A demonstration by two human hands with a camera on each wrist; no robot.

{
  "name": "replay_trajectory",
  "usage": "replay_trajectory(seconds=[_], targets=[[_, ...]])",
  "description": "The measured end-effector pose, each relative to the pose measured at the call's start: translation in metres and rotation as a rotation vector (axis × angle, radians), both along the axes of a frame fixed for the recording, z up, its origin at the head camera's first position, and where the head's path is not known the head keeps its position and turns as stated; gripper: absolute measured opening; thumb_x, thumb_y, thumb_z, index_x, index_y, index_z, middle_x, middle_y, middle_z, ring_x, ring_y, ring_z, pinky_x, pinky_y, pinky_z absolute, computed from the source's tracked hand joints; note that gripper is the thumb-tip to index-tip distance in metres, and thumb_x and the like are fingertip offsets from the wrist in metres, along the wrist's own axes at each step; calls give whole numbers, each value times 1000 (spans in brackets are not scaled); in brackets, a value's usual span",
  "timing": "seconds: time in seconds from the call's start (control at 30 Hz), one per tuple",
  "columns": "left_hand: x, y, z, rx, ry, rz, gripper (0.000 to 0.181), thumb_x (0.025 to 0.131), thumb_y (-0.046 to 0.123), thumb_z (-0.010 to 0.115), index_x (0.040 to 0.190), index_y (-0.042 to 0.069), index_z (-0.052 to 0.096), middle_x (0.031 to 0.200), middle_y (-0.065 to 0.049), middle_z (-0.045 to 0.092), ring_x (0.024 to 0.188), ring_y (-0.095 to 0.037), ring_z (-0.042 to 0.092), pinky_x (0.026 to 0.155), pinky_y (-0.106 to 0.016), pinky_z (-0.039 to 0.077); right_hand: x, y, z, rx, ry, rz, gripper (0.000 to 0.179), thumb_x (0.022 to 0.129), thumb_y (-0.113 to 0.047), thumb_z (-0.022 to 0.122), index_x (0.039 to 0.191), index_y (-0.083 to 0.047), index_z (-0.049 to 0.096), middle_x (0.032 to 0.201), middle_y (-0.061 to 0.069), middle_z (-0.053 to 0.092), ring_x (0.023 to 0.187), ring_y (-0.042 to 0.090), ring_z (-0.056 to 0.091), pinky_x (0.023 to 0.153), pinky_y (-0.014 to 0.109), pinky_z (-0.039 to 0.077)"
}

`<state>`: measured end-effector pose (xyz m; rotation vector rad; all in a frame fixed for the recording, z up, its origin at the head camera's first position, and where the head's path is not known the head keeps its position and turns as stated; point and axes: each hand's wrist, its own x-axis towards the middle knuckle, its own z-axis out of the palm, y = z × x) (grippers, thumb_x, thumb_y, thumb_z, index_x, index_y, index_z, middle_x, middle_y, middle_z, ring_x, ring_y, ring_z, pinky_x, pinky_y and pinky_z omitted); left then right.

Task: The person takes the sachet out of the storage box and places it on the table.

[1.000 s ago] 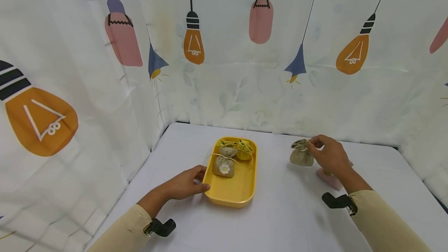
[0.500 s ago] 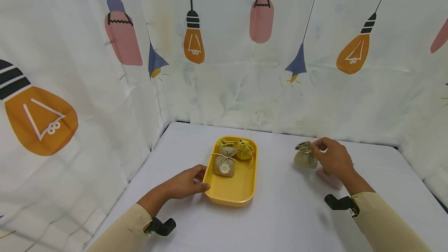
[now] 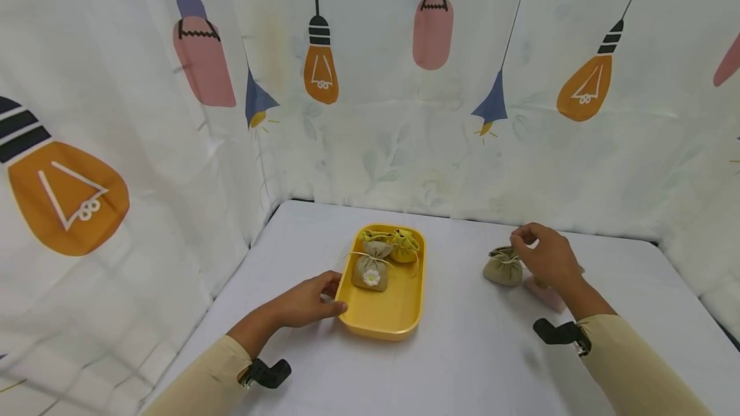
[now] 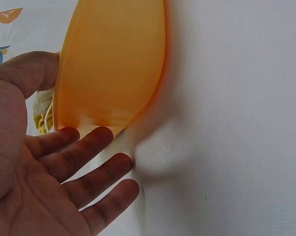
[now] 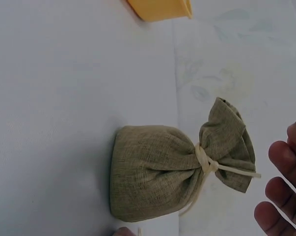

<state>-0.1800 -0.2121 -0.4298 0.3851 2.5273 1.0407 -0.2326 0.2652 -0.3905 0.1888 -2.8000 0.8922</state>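
My left hand [image 3: 309, 300] holds the near left side of a yellow tray [image 3: 378, 323], thumb at the rim and fingertips against the outer wall in the left wrist view. Inside the tray lie a beige drawstring pouch [image 3: 370, 273] with a white flower and yellow-green pouches [image 3: 403, 250] behind it. On the right of the table, an olive-beige drawstring pouch [image 3: 502, 269] stands upright, its neck tied with pale cord. Just above and right of it is my right hand [image 3: 543, 255]; the right wrist view shows its fingers [image 5: 284, 157] apart from the pouch, holding nothing.
A pink pouch [image 3: 546, 297] lies under the right hand, partly hidden by it. White cloth covers the table [image 3: 457, 352]. A printed curtain [image 3: 381, 146] hangs along the back and left sides.
My right hand has shifted the olive-beige pouch slightly right, lowered it onto the table and let go. The left hand and tray have stayed put.
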Motion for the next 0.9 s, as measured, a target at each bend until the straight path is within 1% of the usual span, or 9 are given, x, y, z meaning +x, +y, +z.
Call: replay_trajectory(seconds=[0.07,0.23,0.33,0.47,0.63,0.77,0.9], targets=[[0,0,0,3,0,0,65,95,38,73,146,7,48,130,-3,63,122,-24,59,101,-49,50,0,-3,1,-11,-6,13,35,106,-40,51,117,-9,65,116,17,64,85,25,57,66,36,46],[0,0,-1,7,10,-5,63,96,37,73,145,7,48,131,-4,63,122,-25,58,102,-50,50,-2,-10,1,-41,-20,57,33,106,-39,52,116,-10,66,112,12,65,95,28,58,75,40,48],[-1,-1,-2,5,14,-7,63,96,37,73,145,7,48,131,-3,63,122,-24,58,102,-50,50,-4,-15,1,-55,-23,78,31,106,-37,55,114,-11,67,110,9,66,96,28,58,76,39,49],[0,0,-2,1,7,0,64,95,39,73,145,8,48,131,-3,63,122,-24,59,102,-50,50,-6,-24,1,-61,7,108,24,104,-31,60,111,-10,69,106,8,67,93,26,58,75,39,49],[0,-1,-3,-13,8,4,64,95,40,73,146,9,48,131,-3,63,122,-25,59,102,-50,50,-8,-38,4,-48,65,160,16,102,-22,65,109,-8,70,102,7,67,94,26,60,79,41,50],[-1,-2,-4,-14,19,-6,63,96,40,72,145,9,48,132,-3,63,123,-25,58,103,-51,49,-10,-49,5,-36,61,174,15,100,-20,66,110,-9,71,102,7,68,94,27,60,79,42,50],[-2,-2,-5,-9,19,-7,63,96,40,71,145,9,48,132,-2,63,123,-24,58,103,-51,49,-11,-60,2,-27,51,196,17,100,-21,67,111,-9,71,103,6,68,96,28,62,81,42,50]])
